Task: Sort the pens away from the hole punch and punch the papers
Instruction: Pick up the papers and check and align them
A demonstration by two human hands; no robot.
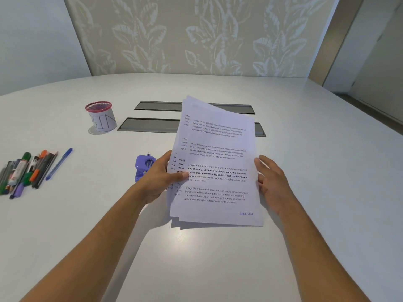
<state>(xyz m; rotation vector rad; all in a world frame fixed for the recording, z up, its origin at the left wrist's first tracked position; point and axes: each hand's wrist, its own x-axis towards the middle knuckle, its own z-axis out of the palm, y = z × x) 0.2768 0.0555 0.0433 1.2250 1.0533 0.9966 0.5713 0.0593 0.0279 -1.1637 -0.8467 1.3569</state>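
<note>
- pens (28, 171) lie heaped by the table's (305, 247) left edge, well apart from the hole punch (142, 166)
- left hand (161, 177) pinches the papers (218, 162) at mid-table — thin, floppy, likely to fan; best gripped at both side edges
- right hand (272, 179), fingers straight, steadies their right edge

**Occlusions / cutoffs**

Left hand (160, 177) covers the punch's (142, 166) right side. Papers (216, 166) hide the left fingers and parts of both slots (152, 125). Pens (24, 173) blurred, clipped at left edge. Lower sheets' text mostly covered.
</note>
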